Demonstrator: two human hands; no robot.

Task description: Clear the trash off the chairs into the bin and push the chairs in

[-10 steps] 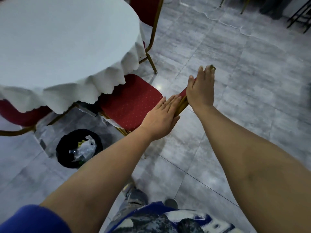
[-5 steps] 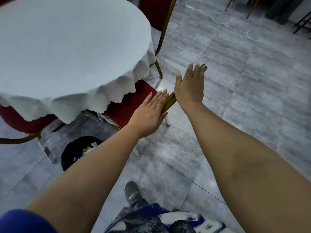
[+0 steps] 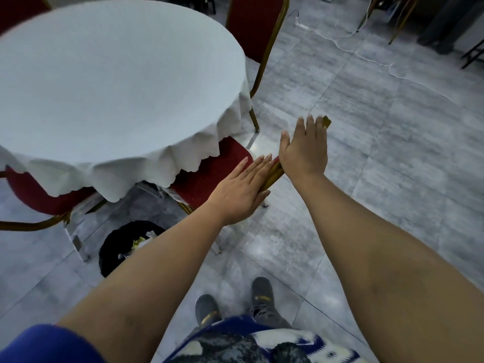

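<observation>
A red chair (image 3: 209, 176) with a gold frame stands with its seat partly under the white tablecloth. My left hand (image 3: 241, 189) lies flat against the top of its backrest, fingers straight and together. My right hand (image 3: 305, 148) presses flat on the same backrest further along, fingers spread, with the gold corner showing past the fingertips. Neither hand is wrapped around the frame. The visible part of the seat is bare. A black bin (image 3: 117, 247) stands on the floor below my left forearm, with light-coloured trash (image 3: 140, 242) inside it.
The round table (image 3: 104, 87) with its white cloth fills the upper left. A second red chair (image 3: 34, 195) sits under it at the left, and a third (image 3: 251, 30) stands at its far side. A white cable (image 3: 366, 56) runs across the grey tiled floor. My shoes (image 3: 259, 292) are below.
The chair has slid further under the table with both hands flat on its backrest, so less of the seat shows. I have stepped closer, and my forearm now covers part of the bin.
</observation>
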